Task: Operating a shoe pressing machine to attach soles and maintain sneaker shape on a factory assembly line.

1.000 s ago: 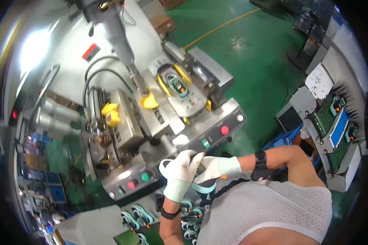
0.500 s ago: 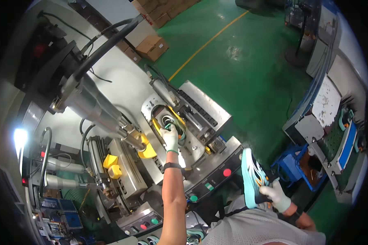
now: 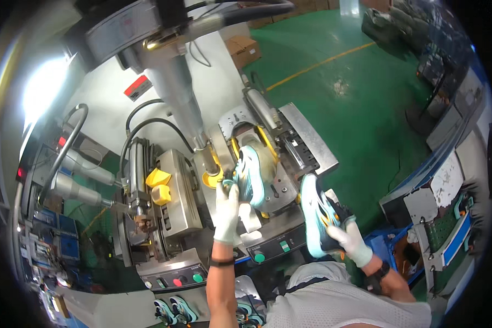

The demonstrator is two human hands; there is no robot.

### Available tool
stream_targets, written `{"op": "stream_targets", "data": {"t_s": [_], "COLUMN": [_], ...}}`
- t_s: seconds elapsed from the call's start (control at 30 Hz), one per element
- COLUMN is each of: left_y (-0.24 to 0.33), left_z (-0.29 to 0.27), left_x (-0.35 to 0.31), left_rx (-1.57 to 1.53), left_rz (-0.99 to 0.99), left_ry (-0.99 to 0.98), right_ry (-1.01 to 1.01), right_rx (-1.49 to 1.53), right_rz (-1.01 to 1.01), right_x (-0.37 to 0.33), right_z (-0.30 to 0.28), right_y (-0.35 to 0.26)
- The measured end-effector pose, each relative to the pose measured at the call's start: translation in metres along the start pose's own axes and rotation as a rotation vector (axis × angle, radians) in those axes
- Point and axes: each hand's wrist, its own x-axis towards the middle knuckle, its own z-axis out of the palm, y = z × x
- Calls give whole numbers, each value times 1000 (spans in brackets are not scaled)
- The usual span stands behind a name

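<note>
My left hand [image 3: 226, 213], in a white glove, grips a light teal and black sneaker [image 3: 251, 176] by its dark collar. That sneaker is tilted, its pale side facing up, above the metal bed [image 3: 283, 188] of a pressing machine. Behind it, the cradle with yellow pads [image 3: 268, 144] is partly covered by the shoe. My gloved right hand [image 3: 353, 244] is closed round the dark heel and collar of a second teal sneaker [image 3: 313, 216] with orange and black details. This one is upright, toe pointing away, just right of the machine's front.
A steel press cylinder [image 3: 175, 90] with a yellow pad [image 3: 212, 179] stands left of the cradle. Further left is a second station with yellow blocks [image 3: 159, 186]. Control buttons [image 3: 259, 257] line the front. Several sneakers [image 3: 175, 310] lie below; a blue crate [image 3: 381, 244] stands right.
My left hand has brought a sneaker up out of the padded cradle toward me. The right-hand sneaker is still held, and the whole view has shifted.
</note>
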Motion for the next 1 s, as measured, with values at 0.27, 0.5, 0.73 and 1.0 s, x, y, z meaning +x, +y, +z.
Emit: {"op": "stream_targets", "data": {"t_s": [0.27,0.5,0.73,1.0], "left_y": [42,-43,-211,-190], "left_z": [-75,-79,-55,-65], "left_x": [-250,-389,-415,-419], "left_rx": [42,128,924,384], "left_rz": [-445,-734,-701,-630], "left_ry": [13,547,685,837], "right_ry": [-428,54,-440,-716], "right_rx": [-409,-1151,-963,-1134], "right_rz": [313,-20,86,-726], "right_x": [281,351,354,66], "right_z": [101,122,103,144], "right_y": [31,185,149,165]}}
